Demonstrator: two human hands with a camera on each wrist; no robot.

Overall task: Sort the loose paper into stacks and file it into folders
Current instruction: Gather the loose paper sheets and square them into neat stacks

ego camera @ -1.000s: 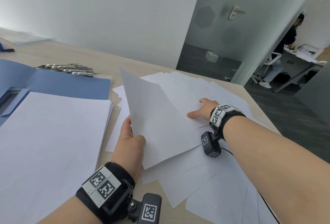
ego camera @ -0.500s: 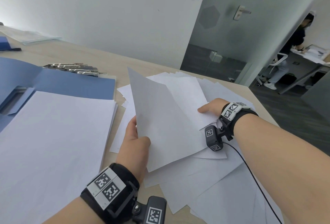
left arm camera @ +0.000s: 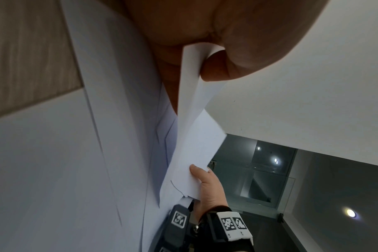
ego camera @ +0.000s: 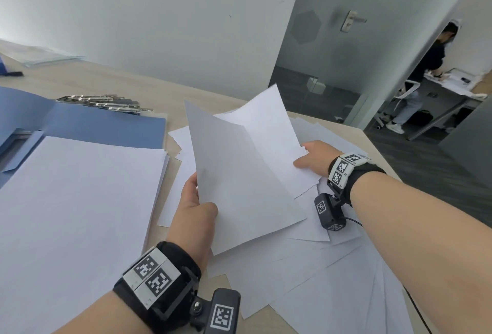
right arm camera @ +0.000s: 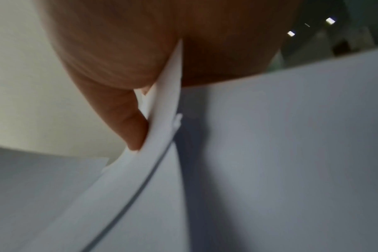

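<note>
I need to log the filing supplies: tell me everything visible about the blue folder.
The blue folder lies open and flat on the wooden table, at the left beyond the neat white paper stack, which covers its near part. It looks like matte card or plastic, plain blue, with a lighter inner pocket or flap at its left. Metal clips lie by its far edge. Neither hand touches it.

Support: light wood table (ego camera: 87,80). Lying on it: open blue folder (ego camera: 101,126) at left, carrying a squared white stack (ego camera: 69,200); a row of metal clips (ego camera: 106,103) just behind the folder. Right half: loose sheets (ego camera: 332,280), fanned and overlapping, reaching the table's near and right edges. Far left corner: pale papers (ego camera: 45,54) and a dark object, too small to identify.
</note>
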